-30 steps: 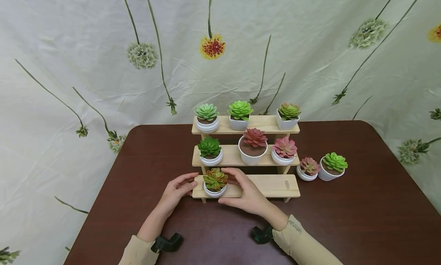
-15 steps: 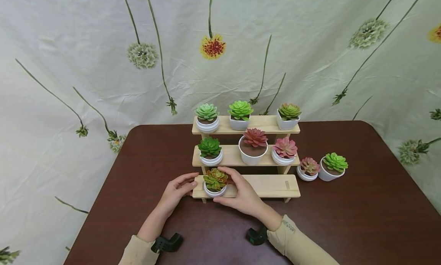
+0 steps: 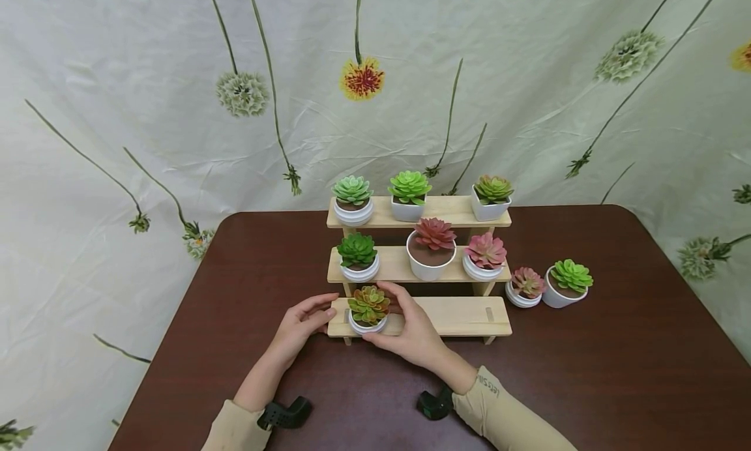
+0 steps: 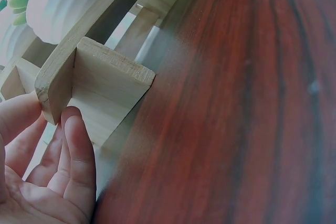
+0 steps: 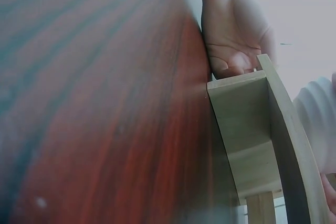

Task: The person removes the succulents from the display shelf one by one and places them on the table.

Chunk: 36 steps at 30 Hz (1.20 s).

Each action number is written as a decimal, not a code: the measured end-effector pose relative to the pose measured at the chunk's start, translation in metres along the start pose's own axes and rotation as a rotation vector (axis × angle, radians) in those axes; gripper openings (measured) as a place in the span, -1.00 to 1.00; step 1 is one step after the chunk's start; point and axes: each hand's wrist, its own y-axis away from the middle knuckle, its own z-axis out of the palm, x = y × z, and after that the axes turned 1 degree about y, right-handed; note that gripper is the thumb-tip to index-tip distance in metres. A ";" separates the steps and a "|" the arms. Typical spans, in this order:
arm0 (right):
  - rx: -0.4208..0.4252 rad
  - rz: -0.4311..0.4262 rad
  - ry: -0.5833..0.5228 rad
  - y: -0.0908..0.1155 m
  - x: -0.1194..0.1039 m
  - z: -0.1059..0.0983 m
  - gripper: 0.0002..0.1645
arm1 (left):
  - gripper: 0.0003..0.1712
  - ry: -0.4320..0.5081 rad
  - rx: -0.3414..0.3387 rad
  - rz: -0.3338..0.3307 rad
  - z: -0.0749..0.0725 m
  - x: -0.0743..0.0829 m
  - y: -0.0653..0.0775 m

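Note:
My right hand (image 3: 418, 337) holds a small potted succulent (image 3: 368, 305), orange and green leaves in a white ribbed pot, at the left end of the bottom tier of a wooden stepped stand (image 3: 457, 314). Its thumb lies at the front of the pot and its fingers reach behind. With my left hand (image 3: 300, 328) I grip the left end of that same tier; in the left wrist view the fingers (image 4: 79, 140) pinch the board's end. The right wrist view catches the pot (image 5: 317, 124) upright on the board, its plant out of frame.
Three succulents, one pale green (image 3: 351, 193), stand on the top tier. The middle tier bears a dark green (image 3: 356, 252), a red (image 3: 433, 239) and a pink one (image 3: 484, 252). Two more, pink (image 3: 525, 287) and bright green (image 3: 568, 283), sit on the dark table (image 3: 616, 347) right of the stand.
My right hand has moved left, closing in on the orange-green succulent. Since half a second ago the pot has shifted very slightly right. The left hand has stayed in place.

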 end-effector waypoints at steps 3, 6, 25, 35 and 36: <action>0.021 -0.005 -0.009 0.001 0.001 0.000 -0.08 | -0.53 0.006 -0.003 0.000 0.000 0.000 0.000; 0.033 -0.018 -0.007 0.002 0.001 0.000 -0.10 | -0.54 0.013 -0.004 -0.005 0.000 0.000 0.000; 0.036 -0.087 -0.013 0.011 0.033 0.012 -0.06 | -0.53 0.003 -0.007 0.019 0.001 0.000 0.001; -0.006 -0.114 -0.039 0.016 0.031 0.018 -0.08 | -0.54 -0.006 0.003 0.013 0.001 0.002 0.001; -0.011 -0.114 -0.041 0.016 0.030 0.019 -0.08 | -0.53 -0.006 0.000 0.015 0.001 0.002 0.001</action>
